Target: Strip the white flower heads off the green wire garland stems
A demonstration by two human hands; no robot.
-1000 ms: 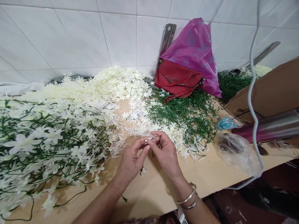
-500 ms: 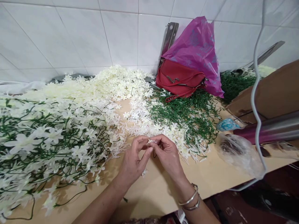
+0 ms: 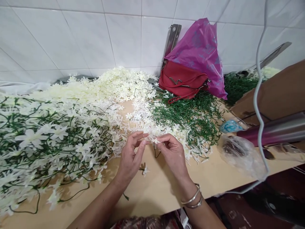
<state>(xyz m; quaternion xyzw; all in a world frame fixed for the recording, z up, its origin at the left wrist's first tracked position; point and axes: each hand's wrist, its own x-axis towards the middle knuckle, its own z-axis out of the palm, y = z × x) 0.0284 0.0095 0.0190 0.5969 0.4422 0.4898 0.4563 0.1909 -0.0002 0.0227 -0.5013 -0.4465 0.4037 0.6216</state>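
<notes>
My right hand (image 3: 173,156) pinches a small white artificial flower (image 3: 156,141) between thumb and fingertips, and a thin dark green stem hangs under it. Just left of the flower is my left hand (image 3: 133,154), its fingers curved and its thumb a little apart from them; I see nothing held there. On the table below lies a loose white flower (image 3: 145,170) on a short stem. Beyond my hands spreads a heap of white flower pieces (image 3: 140,117). To the right of it lies a tangle of green stems (image 3: 188,111).
A large pile of stemmed white flowers (image 3: 59,140) covers the left of the table (image 3: 147,194). A red handbag (image 3: 183,79) and a purple plastic bag (image 3: 200,51) lean by the tiled wall. At right are a clear plastic bag (image 3: 243,156), a cardboard box (image 3: 274,89) and a hanging cable (image 3: 256,95).
My hands have moved apart slightly, the left one going left and off the flower. The flower now shows at my right fingertips. The loose flower on the table has come into fuller view.
</notes>
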